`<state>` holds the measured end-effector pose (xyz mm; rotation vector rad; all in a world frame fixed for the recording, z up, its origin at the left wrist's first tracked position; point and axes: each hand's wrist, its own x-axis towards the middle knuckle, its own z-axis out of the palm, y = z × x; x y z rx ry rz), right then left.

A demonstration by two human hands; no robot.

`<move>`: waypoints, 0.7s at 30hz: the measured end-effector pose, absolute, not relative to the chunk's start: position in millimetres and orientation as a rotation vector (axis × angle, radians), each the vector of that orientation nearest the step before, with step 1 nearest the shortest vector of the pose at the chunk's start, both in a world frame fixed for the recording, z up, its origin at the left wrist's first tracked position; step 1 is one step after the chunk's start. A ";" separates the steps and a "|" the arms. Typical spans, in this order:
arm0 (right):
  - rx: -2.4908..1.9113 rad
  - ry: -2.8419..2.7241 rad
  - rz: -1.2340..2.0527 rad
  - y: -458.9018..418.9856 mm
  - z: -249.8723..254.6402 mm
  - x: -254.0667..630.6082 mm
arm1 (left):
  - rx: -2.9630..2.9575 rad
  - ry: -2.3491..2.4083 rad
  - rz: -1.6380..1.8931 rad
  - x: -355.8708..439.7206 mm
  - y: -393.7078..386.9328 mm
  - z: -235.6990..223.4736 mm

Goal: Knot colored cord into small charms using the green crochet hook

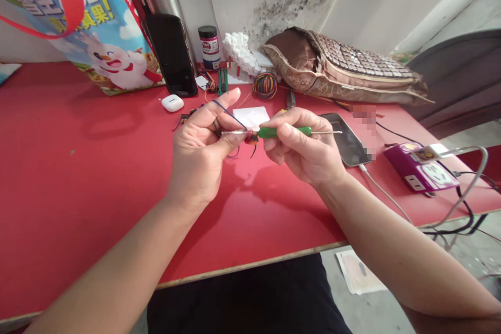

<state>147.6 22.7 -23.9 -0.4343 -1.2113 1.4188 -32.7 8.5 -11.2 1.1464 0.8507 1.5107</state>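
Observation:
My right hand [301, 138] grips a crochet hook by its green handle [268, 132], and the thin metal shafts point out to both sides. Between the thumb and fingers of my left hand [203, 148] is a small multicoloured crochet piece [251, 138], partly hidden by the thumb. Dark blue yarn [229, 111] runs from my raised left index finger down to this piece. The hook's left shaft lies against the piece at my left thumb; whether it passes through a stitch I cannot tell. Loose yarn ends dangle below.
Behind my hands are a multicoloured yarn ball [265, 86], a white card [251, 116], a jar [210, 47] and an upright phone [171, 55]. A white earbud case [173, 103] lies left. Rightward are a flat phone [346, 141], a purple power strip [422, 167] with cables, and a sequined cushion [344, 65].

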 end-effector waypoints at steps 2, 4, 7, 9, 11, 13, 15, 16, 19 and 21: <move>-0.528 -1.122 1.423 19.5 -23.1 143.1 | 1.106 0.875 1.467 -33.5 8.0 -10.0; -0.605 -1.091 1.411 17.3 -22.7 139.4 | 1.086 0.882 1.439 -34.2 7.7 -9.7; -0.665 -1.089 1.403 16.6 -23.0 136.5 | 1.068 0.880 1.417 -34.9 7.8 -9.5; -0.666 -1.084 1.416 17.1 -23.2 135.9 | 1.059 0.878 1.421 -34.9 7.9 -8.3; -0.654 -1.082 1.433 17.5 -23.2 135.7 | 1.055 0.883 1.433 -34.5 7.7 -6.5; -0.646 -1.085 1.444 17.5 -22.7 135.5 | 1.052 0.891 1.446 -34.0 7.6 -4.9; -0.652 -1.088 1.450 17.0 -22.1 135.3 | 1.046 0.904 1.455 -33.7 7.6 -4.1; -0.656 -1.090 1.450 16.6 -21.8 135.0 | 1.041 0.912 1.458 -33.6 7.7 -4.0; -0.666 -1.093 1.429 15.0 -21.5 133.7 | 1.016 0.933 1.450 -33.8 8.2 -5.0; -0.670 -1.083 1.395 13.6 -22.0 132.3 | 0.995 0.937 1.434 -34.0 8.3 -6.1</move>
